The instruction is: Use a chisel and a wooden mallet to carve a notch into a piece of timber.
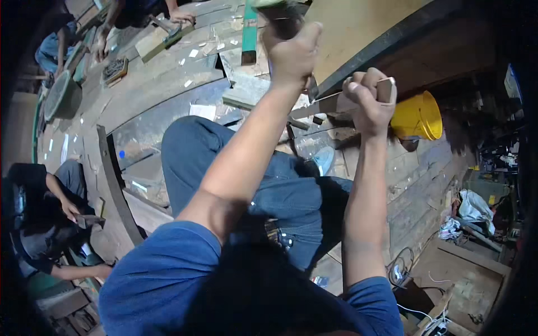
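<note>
Your left grip (292, 59) is clenched round a dark object (284, 21), its kind unclear, which juts out above it; your right grip (370, 103), lower and to the right, is wrapped round a brown handle (385, 91), its end showing, with a thin flat strip (334, 105) just to the left and a yellow bucket (408, 117) near the right
</note>
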Demonstrator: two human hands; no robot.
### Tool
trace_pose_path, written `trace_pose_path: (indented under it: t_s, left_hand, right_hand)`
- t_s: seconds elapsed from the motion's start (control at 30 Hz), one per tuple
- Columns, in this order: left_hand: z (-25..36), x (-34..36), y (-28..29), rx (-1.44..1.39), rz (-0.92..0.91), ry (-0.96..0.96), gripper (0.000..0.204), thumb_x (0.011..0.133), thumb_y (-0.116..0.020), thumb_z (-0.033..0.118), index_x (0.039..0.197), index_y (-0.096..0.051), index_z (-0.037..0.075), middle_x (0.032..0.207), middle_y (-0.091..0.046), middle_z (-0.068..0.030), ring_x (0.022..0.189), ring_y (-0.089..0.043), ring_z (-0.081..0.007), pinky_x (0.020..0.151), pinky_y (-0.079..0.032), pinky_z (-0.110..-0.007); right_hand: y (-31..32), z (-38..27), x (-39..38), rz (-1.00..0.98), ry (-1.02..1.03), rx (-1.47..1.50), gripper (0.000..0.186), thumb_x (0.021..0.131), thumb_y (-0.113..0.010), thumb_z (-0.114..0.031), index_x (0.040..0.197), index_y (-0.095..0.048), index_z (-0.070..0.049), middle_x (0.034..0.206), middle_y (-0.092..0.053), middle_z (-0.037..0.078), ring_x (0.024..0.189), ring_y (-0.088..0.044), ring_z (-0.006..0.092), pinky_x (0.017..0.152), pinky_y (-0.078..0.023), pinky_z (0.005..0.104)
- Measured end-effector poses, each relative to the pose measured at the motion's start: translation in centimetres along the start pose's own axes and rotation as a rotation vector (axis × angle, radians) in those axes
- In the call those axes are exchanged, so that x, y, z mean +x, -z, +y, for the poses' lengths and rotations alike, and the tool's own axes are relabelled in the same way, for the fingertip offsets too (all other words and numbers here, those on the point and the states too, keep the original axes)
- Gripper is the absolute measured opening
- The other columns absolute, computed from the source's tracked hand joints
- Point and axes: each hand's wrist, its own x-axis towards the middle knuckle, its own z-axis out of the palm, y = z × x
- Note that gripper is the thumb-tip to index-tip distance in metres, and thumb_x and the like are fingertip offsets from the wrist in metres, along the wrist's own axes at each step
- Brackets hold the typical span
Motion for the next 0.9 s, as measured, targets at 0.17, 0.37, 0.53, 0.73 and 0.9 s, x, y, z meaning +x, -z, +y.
trace_pose_path:
  t_s: [0.17,0.37,0.53,0.73,0.9]
  left_hand:
    - [-2.4,-1.5,0.9,0.197,-0.088,-0.092,0.013,0.071,-0.069,0.01,0.073,-0.057,0.005,0.062,-0.056,0.0008,0.055,-0.052,-0.0083,0.05,-0.04,-0.026]
    - [3.5,1.9,4.5,-0.444,0.224,0.147,0.019,0.078,-0.068,0.014,0.076,-0.051,0.007,0.062,-0.046,-0.0016,0.047,-0.043,-0.0118,0.049,-0.039,-0.026]
    - [6.4,2.5,8.0,-0.559,0.075,0.268,0.025,0.08,-0.068,0.03,0.078,-0.051,0.011,0.066,-0.05,-0.0027,0.056,-0.047,-0.0161,0.061,-0.042,-0.035]
    - [4.4,3.7,13.1,-0.318,-0.025,0.331,0.019,0.082,-0.069,0.023,0.086,-0.059,0.007,0.076,-0.06,-0.0068,0.073,-0.06,-0.0205,0.07,-0.051,-0.035]
    - [3.1,2.9,14.7,-0.252,-0.018,0.281,0.021,0.083,-0.066,0.021,0.092,-0.059,0.004,0.081,-0.063,-0.0091,0.07,-0.061,-0.0197,0.068,-0.052,-0.034]
  right_hand:
    - [-2.3,-0.3,0.4,-0.078,-0.021,0.022,0.037,0.073,-0.054,0.009,0.058,-0.027,-0.011,0.056,-0.027,-0.004,0.051,-0.024,0.0075,0.048,-0.023,0.0247]
    - [-0.9,0.5,0.4,0.025,0.044,0.131,0.032,0.086,-0.058,-0.021,0.064,-0.037,-0.01,0.053,-0.028,-0.005,0.048,-0.023,0.007,0.047,-0.02,0.0256]
    - [-1.5,0.8,0.9,-0.113,0.036,0.231,0.059,0.084,-0.048,-0.067,0.079,-0.045,-0.008,0.058,-0.035,-0.003,0.051,-0.03,0.0067,0.047,-0.021,0.0227]
    - [-3.6,0.8,1.8,-0.104,-0.082,0.109,0.056,0.096,-0.031,-0.052,0.081,-0.053,-0.003,0.067,-0.047,0.005,0.061,-0.043,0.0147,0.06,-0.035,0.0278]
    - [-2.9,-1.0,2.6,-0.063,-0.087,-0.033,0.06,0.097,-0.033,-0.049,0.087,-0.061,0.003,0.072,-0.059,0.007,0.069,-0.056,0.0161,0.067,-0.043,0.0266]
